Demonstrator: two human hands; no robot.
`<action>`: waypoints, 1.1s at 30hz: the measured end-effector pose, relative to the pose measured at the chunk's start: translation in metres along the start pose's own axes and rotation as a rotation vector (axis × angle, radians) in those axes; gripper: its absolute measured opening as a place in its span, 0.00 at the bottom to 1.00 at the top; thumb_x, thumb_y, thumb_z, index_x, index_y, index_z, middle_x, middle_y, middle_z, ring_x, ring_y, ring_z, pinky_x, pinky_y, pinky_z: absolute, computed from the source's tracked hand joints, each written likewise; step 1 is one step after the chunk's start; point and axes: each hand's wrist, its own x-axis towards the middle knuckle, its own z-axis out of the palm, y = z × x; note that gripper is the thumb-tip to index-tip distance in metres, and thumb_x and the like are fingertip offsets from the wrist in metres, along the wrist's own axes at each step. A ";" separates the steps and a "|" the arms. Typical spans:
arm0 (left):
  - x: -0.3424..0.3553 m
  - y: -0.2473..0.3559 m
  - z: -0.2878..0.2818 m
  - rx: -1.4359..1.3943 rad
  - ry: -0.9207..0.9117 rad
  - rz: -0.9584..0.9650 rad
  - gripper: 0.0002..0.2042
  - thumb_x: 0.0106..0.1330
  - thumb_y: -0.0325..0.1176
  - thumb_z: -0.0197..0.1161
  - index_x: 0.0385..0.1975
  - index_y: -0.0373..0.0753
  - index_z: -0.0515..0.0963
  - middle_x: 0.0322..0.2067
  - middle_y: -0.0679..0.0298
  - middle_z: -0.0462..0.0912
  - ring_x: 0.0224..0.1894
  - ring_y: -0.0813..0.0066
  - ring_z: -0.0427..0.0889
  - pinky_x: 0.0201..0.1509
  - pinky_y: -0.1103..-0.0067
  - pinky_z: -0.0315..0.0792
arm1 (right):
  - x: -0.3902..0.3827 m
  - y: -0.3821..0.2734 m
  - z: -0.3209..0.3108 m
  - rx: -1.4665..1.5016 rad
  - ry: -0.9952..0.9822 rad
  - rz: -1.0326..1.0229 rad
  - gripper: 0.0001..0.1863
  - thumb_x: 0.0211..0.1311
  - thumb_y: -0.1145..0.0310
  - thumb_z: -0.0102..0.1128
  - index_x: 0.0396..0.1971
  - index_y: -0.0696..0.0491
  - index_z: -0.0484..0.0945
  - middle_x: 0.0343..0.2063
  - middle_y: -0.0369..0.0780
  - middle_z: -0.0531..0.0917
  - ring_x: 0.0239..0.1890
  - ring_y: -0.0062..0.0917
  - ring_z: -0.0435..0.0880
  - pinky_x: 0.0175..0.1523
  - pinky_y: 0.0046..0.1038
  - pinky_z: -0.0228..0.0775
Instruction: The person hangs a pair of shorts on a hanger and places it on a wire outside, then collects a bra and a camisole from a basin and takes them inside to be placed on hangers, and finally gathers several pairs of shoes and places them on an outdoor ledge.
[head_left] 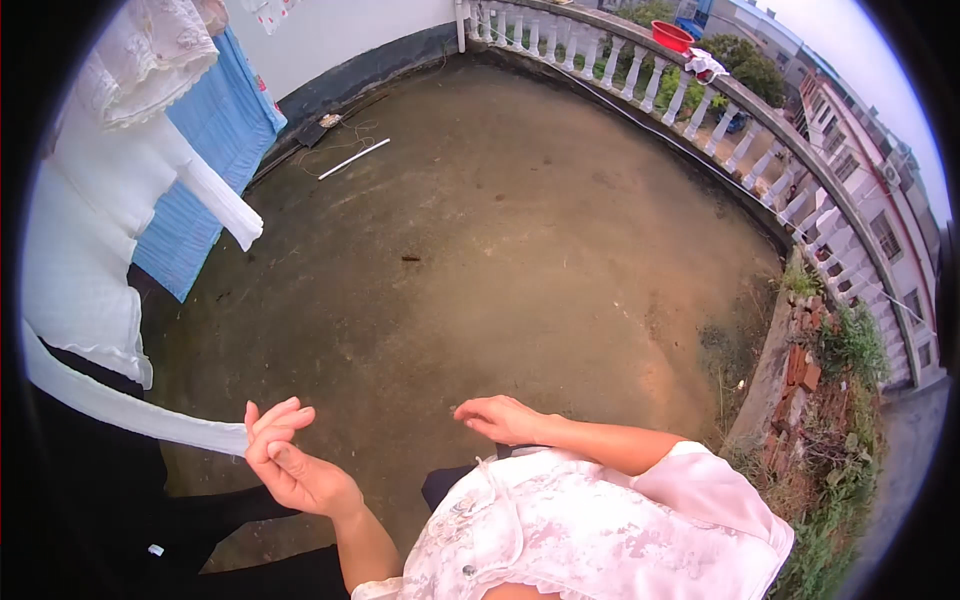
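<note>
A white long-sleeved top (85, 215) hangs at the left. One of its sleeves (140, 408) stretches sideways toward me, and my left hand (300, 470) pinches its cuff end between bent fingers. The other sleeve sticks out farther off, beside a blue cloth (205, 150). In front of my body, low over the floor, my right hand (503, 418) hangs with loosely extended fingers and nothing visible in it. Dark garments (90, 480) hang below the white top, close to my left forearm.
Concrete floor (450, 250) spreads ahead, with a white stick (354, 159) near the wall. A white balustrade (690, 120) curves along the right, bearing a red basin (672, 37) and a pale cloth (706, 65). Bricks (800, 370) and weeds (855, 345) line the right side.
</note>
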 end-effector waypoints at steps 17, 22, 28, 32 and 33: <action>-0.001 -0.104 0.345 -0.108 -0.641 -0.338 0.05 0.63 0.28 0.58 0.26 0.35 0.75 0.19 0.67 0.75 0.29 0.75 0.72 0.46 0.76 0.68 | 0.040 0.147 -0.211 0.070 0.268 0.268 0.14 0.64 0.67 0.47 0.47 0.55 0.73 0.44 0.43 0.79 0.46 0.37 0.78 0.51 0.34 0.69; 0.018 -0.093 0.494 -0.351 -0.767 -0.507 0.01 0.58 0.25 0.61 0.27 0.36 0.77 0.24 0.66 0.78 0.28 0.77 0.73 0.35 0.81 0.69 | 0.024 0.163 -0.323 0.129 0.501 0.406 0.15 0.64 0.67 0.48 0.48 0.54 0.72 0.44 0.44 0.79 0.45 0.35 0.79 0.51 0.33 0.70; 0.016 -0.041 0.639 -0.525 -0.984 0.072 0.03 0.54 0.28 0.64 0.27 0.37 0.79 0.22 0.63 0.80 0.27 0.67 0.78 0.42 0.74 0.69 | -0.014 0.256 -0.377 0.405 0.747 0.555 0.11 0.62 0.73 0.52 0.43 0.59 0.75 0.30 0.38 0.82 0.30 0.18 0.80 0.38 0.21 0.73; -0.001 -0.001 0.742 -0.585 -0.946 0.102 0.04 0.59 0.29 0.61 0.30 0.36 0.79 0.26 0.63 0.81 0.28 0.67 0.76 0.45 0.73 0.70 | -0.024 0.318 -0.467 0.450 0.632 0.570 0.10 0.61 0.74 0.52 0.41 0.60 0.76 0.31 0.39 0.82 0.31 0.19 0.80 0.37 0.22 0.74; -0.002 0.006 0.762 -0.544 -0.939 0.052 0.04 0.60 0.29 0.60 0.30 0.36 0.79 0.26 0.63 0.81 0.28 0.68 0.76 0.45 0.73 0.70 | -0.026 0.335 -0.494 0.417 0.619 0.528 0.10 0.61 0.74 0.52 0.41 0.60 0.76 0.31 0.39 0.82 0.31 0.19 0.80 0.37 0.22 0.74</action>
